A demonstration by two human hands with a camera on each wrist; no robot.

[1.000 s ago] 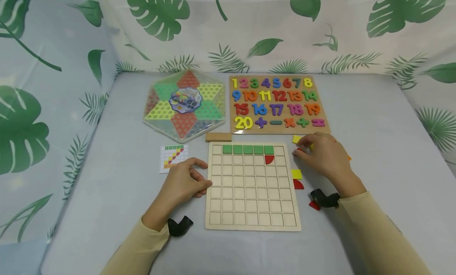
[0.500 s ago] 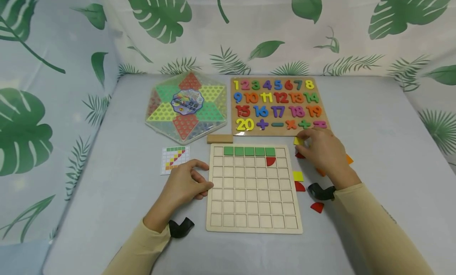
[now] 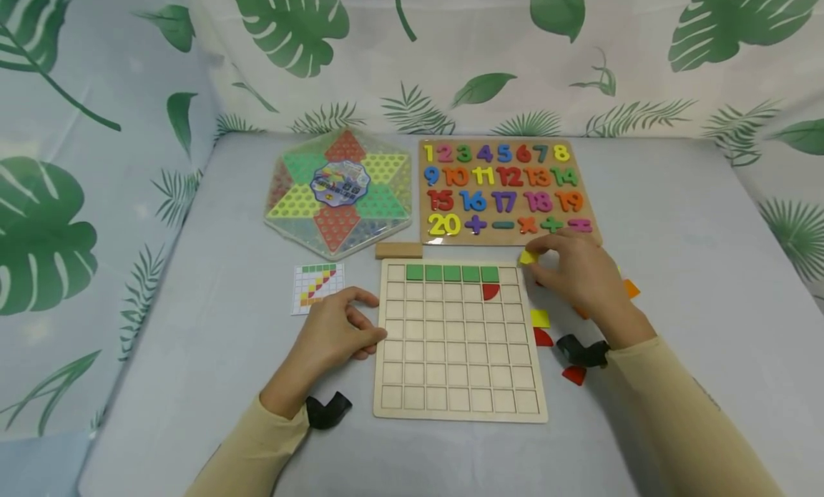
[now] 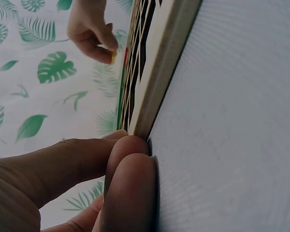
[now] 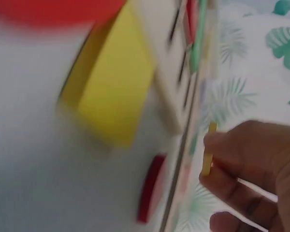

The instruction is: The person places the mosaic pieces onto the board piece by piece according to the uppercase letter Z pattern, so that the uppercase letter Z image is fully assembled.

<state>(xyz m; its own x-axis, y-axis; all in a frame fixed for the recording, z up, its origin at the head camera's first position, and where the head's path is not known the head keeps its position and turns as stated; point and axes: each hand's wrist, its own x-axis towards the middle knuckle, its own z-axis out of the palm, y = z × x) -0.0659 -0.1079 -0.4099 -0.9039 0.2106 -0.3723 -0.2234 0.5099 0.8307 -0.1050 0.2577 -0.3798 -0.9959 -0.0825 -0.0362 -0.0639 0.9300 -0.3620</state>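
My right hand (image 3: 582,279) pinches a small yellow square tile (image 3: 528,257) between thumb and fingertips, just right of the wooden grid board (image 3: 460,407). In the right wrist view the yellow tile (image 5: 209,150) appears edge-on, off the table. My left hand (image 3: 331,325) rests beside the board's left edge, its fingertips touching the board's side (image 4: 157,72) in the left wrist view. Along the board's top row lie several green square tiles (image 3: 452,273). Below the rightmost one sits a red quarter-circle tile (image 3: 491,292).
Right of the board lie a yellow tile (image 3: 539,318), red tiles (image 3: 543,337) and orange tiles (image 3: 631,289), some partly hidden by my right hand. A pattern card (image 3: 315,279) is at left. Behind stand a wooden block (image 3: 399,251), a Chinese checkers set (image 3: 337,222) and a number puzzle (image 3: 508,189).
My right hand has taken hold of the yellow tile from the table and carried it slightly left, toward the board's upper right corner. The left hand has stayed at the board's edge.
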